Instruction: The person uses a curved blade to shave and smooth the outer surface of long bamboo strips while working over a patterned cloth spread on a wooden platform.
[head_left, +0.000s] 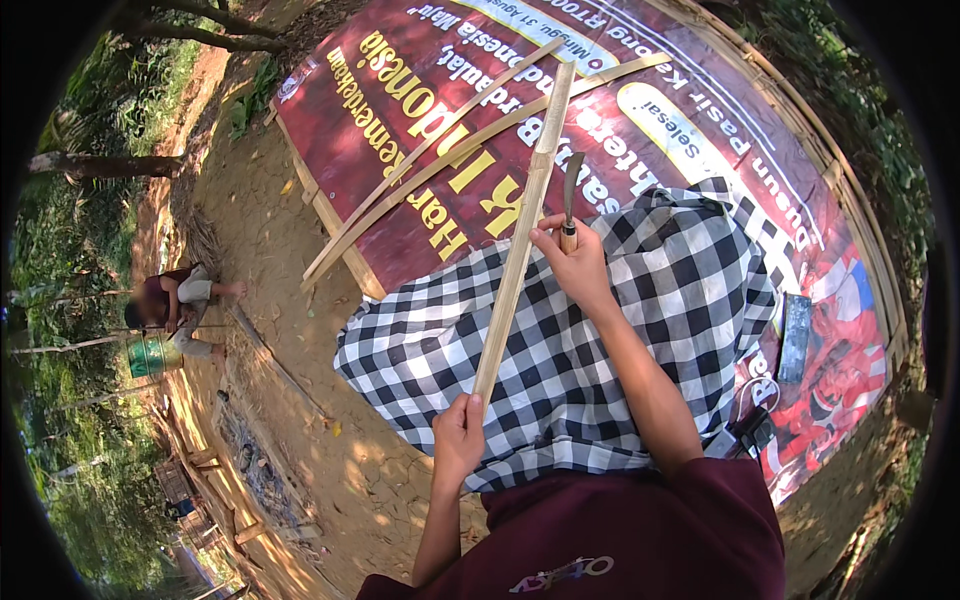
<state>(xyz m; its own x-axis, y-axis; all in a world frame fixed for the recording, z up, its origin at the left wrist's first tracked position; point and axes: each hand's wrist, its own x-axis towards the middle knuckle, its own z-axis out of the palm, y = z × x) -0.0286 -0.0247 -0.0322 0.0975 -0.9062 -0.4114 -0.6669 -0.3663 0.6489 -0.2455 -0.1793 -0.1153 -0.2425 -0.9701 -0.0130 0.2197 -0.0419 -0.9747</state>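
A long, pale bamboo strip (528, 230) slants across my lap, its far end over the printed banner. Near its lower end my left hand (459, 436) is closed round it, thumb on top. My right hand (577, 258) grips the short wooden handle of a curved knife (571, 188), its dark blade pointing away from me. The thumb and fingertips of that hand also touch the strip's right edge. Under both hands a black-and-white checked cloth (620, 330) covers my legs.
Two thin bamboo strips (450, 152) lie across the dark red banner (400, 120). A grey rectangular block (795, 338), perhaps a whetstone, rests on the banner at right. Another person (180, 308) sits on the dirt ground at far left, near a green container (150, 355).
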